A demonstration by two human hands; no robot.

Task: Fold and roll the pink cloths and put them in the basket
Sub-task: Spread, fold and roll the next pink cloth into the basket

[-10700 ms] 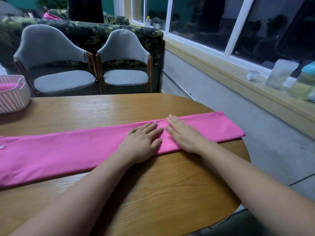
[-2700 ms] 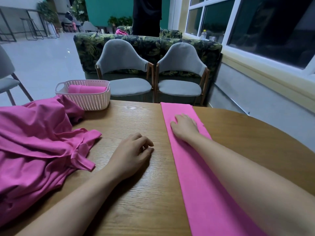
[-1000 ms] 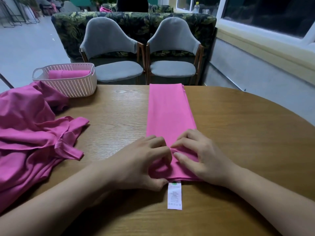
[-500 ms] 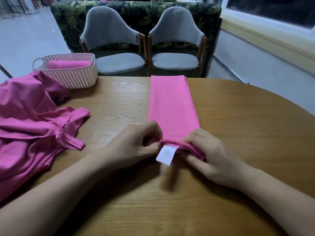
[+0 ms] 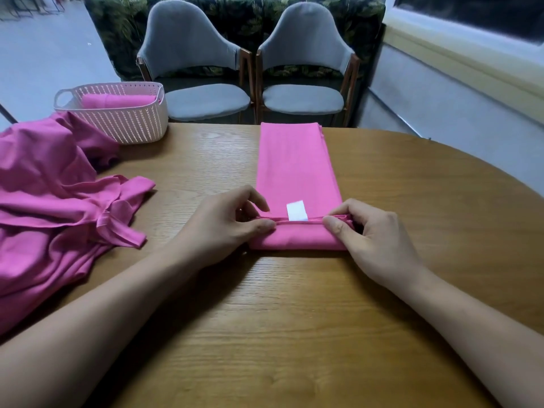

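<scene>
Heaped at the left of the table, pink cloths spilling close to the left hand, behind them the basket (one pink roll inside), grey chairs beyond. Pinching the turned-over near end of the folded pink strip, left hand and right hand apart at its two corners, white label between. Strip's far end at the far edge, wide wood to its right.

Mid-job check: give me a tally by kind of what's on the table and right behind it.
plastic basket: 1
rolled pink cloth, in the basket: 1
folded pink cloth, near end rolled: 1
crumpled pink cloth heap: 1, pieces not separable
grey chairs: 2
Total: 6
</scene>
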